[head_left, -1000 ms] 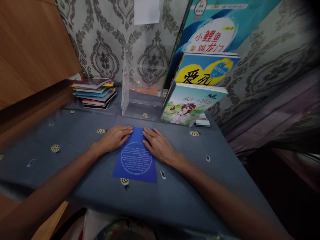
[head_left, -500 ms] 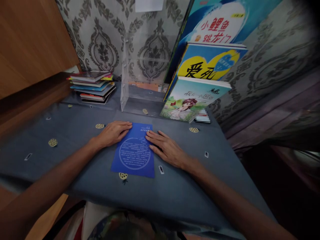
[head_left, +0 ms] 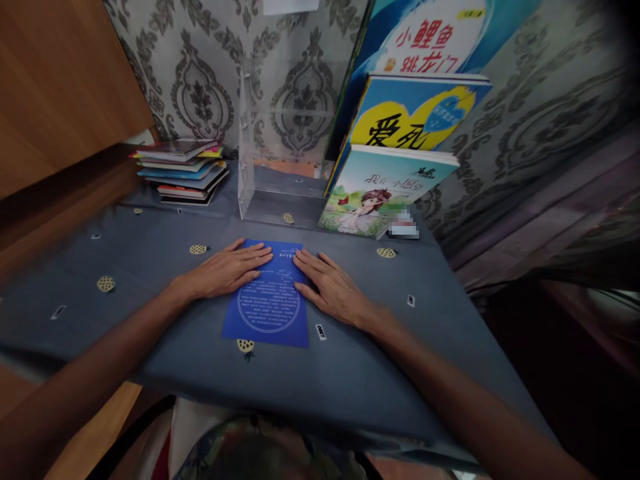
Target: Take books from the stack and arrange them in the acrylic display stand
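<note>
A blue printed sheet (head_left: 273,310), with a white circle and lines of text, lies flat on the table in front of me. Its print looks upside down from here. My left hand (head_left: 227,268) rests across its upper left edge, palm down with fingers stretched out. On the opposite side, my right hand (head_left: 333,287) lies flat with its fingertips on the sheet's upper right edge. Neither hand grips anything. Part of the sheet's sides is hidden under the fingers.
Behind the sheet stands a clear acrylic rack (head_left: 245,167). Its right side holds a green-covered book (head_left: 380,193), a yellow and blue book (head_left: 415,110) and a large picture book (head_left: 425,40). A book stack (head_left: 183,170) sits at the back left. Patterned blue cloth (head_left: 165,333) covers the table.
My left hand has moved further onto the sheet, its fingers now spread over the upper left part. The right hand has shifted slightly up along the right edge.
</note>
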### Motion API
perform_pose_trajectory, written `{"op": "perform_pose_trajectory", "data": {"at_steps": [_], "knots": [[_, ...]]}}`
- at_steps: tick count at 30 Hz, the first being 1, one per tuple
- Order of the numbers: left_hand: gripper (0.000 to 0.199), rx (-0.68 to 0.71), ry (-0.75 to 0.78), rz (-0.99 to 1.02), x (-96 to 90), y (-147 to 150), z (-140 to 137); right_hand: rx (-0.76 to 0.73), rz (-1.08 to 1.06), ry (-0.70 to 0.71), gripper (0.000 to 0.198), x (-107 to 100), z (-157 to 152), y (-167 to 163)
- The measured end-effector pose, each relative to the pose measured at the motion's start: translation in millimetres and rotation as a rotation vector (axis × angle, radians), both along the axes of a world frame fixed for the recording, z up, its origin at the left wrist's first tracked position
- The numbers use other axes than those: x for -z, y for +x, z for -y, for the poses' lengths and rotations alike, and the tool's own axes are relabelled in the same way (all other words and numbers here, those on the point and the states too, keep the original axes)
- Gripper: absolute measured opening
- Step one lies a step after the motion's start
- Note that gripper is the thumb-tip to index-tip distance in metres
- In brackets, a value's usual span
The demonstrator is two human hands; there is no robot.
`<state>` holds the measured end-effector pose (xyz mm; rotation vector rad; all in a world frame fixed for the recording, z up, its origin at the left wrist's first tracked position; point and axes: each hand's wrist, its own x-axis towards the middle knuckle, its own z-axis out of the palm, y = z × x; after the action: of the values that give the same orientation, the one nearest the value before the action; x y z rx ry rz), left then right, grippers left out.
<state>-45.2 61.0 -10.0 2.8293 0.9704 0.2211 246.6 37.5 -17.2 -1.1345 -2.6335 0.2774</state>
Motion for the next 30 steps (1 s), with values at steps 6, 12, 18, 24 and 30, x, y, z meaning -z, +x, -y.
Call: {"op": "perform_pose_trajectory", "data": {"at_steps": [6,12,18,24,30], "knots": [[0.065,0.070,-0.042,-0.096,-4.7,13,10,0.007,0.017,-0.016,0.057,-1,0,-1],[0.072,0.133,-0.048,-0.096,-7.3,27,16,0.010,-0.070,-0.084,0.057,-2,-1,3],[0.074,0.205,-0.095,-0.084,-9.0,41,19,0.018,-0.153,-0.133,0.061,0,-2,4],[0.074,0.272,-0.121,-0.076,-11.9,54,30,0.025,-0.143,-0.142,0.064,2,-3,3],[0.071,0.345,-0.149,-0.072,-13.5,61,45,0.016,-0.092,-0.139,0.066,1,-3,4]]}}
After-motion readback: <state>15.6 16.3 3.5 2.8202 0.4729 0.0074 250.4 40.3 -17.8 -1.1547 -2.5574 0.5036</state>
